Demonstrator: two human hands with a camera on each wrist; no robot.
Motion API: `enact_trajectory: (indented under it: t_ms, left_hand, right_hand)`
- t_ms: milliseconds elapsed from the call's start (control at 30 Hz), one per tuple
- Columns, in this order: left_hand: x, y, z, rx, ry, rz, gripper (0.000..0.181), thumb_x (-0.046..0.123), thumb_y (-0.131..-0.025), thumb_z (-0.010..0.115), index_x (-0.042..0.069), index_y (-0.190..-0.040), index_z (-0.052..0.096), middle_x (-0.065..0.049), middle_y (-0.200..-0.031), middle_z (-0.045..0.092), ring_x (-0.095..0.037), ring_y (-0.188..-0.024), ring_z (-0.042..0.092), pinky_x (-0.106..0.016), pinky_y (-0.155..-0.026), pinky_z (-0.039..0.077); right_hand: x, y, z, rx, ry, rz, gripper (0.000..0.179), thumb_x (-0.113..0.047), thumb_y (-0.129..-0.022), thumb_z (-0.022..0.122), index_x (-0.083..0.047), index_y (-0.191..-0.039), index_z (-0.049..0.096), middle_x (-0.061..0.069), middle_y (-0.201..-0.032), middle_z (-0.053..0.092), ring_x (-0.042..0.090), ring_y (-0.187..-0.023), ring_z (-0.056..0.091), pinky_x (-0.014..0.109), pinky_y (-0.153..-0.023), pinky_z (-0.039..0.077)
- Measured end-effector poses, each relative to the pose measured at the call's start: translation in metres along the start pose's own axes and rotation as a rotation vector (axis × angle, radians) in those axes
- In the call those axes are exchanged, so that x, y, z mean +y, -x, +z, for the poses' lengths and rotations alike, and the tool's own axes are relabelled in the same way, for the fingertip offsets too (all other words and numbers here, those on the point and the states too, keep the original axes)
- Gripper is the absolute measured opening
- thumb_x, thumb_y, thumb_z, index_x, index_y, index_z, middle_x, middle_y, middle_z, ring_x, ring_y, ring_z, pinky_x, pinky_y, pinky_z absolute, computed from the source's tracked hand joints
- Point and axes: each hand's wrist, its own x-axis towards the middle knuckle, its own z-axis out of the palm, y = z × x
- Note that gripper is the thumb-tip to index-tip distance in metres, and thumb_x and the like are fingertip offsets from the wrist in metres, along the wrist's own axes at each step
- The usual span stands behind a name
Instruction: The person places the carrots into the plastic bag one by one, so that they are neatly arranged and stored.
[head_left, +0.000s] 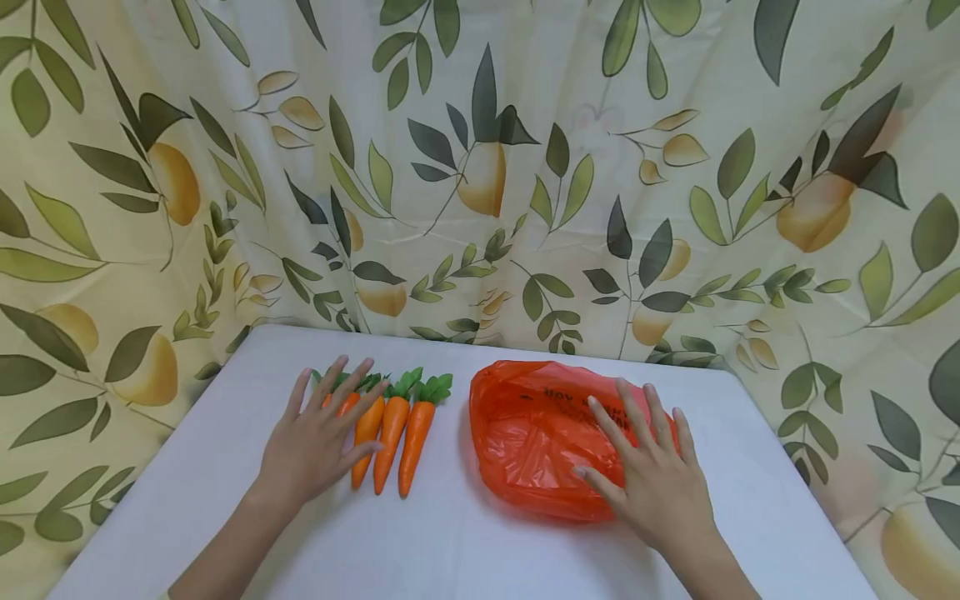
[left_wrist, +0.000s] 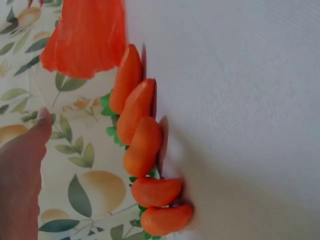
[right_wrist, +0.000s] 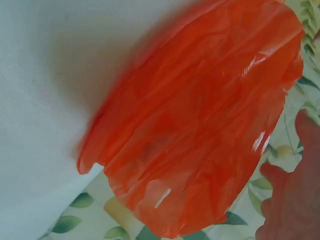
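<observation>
Several orange carrots (head_left: 393,433) with green leafy tops lie side by side on the white table. My left hand (head_left: 318,442) hovers over the leftmost ones with fingers spread, hiding part of them. In the left wrist view the row of carrots (left_wrist: 142,145) shows beside my thumb. To their right sits a red plastic bag (head_left: 517,433), its mouth spread open, with dark print on its back wall. Above the bag's right side is my right hand (head_left: 663,483), fingers straight and apart, holding nothing. The right wrist view shows the bag's crumpled side (right_wrist: 195,120) close to that hand.
The white tabletop (head_left: 420,550) extends in front of and around the carrots and bag. Behind it and along both sides hangs a cream curtain (head_left: 525,250) printed with leaves and yellow fruit.
</observation>
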Motion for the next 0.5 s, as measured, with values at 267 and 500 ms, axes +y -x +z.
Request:
enact_trajectory:
  t_ms: [267, 500]
  left_hand:
    - [-0.011, 0.006, 0.004, -0.103, 0.056, -0.12, 0.075, 0.067, -0.087, 0.044, 0.027, -0.149, 0.03, -0.005, -0.158, 0.006, -0.034, -0.142, 0.002, -0.055, -0.109, -0.006]
    - [-0.029, 0.014, 0.007, -0.203, 0.153, -0.214, 0.072, 0.063, -0.091, 0.042, 0.029, -0.151, 0.022, -0.006, -0.158, -0.002, -0.035, -0.141, -0.004, -0.059, -0.108, -0.003]
  right_hand:
    - [0.02, 0.004, 0.004, -0.106, -0.159, 0.233, 0.082, -0.066, -0.085, 0.05, -0.014, -0.146, 0.035, 0.014, -0.155, -0.012, 0.043, -0.138, -0.013, 0.069, -0.101, 0.001]
    - [0.036, 0.008, 0.005, -0.26, -0.302, 0.429, 0.08, -0.067, -0.09, 0.035, -0.011, -0.146, 0.033, 0.035, -0.147, 0.001, 0.061, -0.122, 0.014, 0.076, -0.079, 0.032]
